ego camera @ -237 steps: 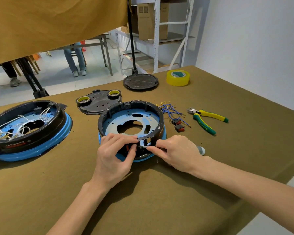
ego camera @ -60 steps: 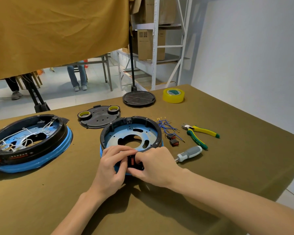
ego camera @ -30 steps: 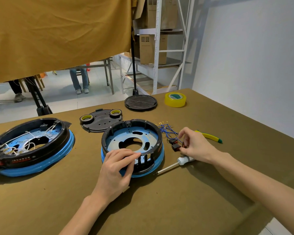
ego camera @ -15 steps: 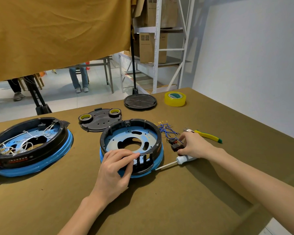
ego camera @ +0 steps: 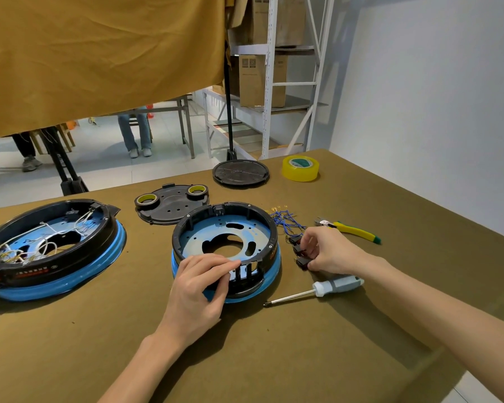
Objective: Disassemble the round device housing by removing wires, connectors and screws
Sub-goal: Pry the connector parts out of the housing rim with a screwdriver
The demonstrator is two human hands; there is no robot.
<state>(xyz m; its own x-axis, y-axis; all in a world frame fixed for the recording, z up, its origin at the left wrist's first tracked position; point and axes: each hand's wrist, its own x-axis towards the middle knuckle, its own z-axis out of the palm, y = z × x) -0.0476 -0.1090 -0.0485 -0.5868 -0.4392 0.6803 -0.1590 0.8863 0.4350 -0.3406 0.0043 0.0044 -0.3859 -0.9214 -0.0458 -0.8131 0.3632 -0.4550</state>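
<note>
A round housing [ego camera: 224, 225] with a black ring and blue base sits mid-table, its inside bare of wires. My left hand [ego camera: 200, 282] grips its near rim beside the empty switch slots. To its right lie three small black switches [ego camera: 298, 251] and a bundle of blue wires [ego camera: 284, 219]. My right hand [ego camera: 329, 251] is at the switches, its curled fingers pinching the nearest one on the cloth. A grey-handled screwdriver [ego camera: 323, 289] lies just in front of that hand.
A second housing [ego camera: 53, 245], still full of white wires, sits at the left. A black cover plate [ego camera: 170, 205] with two tape rolls, a black disc [ego camera: 240, 173], yellow tape [ego camera: 300, 167] and yellow-green pliers [ego camera: 352, 229] lie further back. The table edge runs along the right.
My right hand left the housing's front, carried a switch to the right and now sets it down by the other two. The screwdriver lies on the table. My left hand stays on the rim.
</note>
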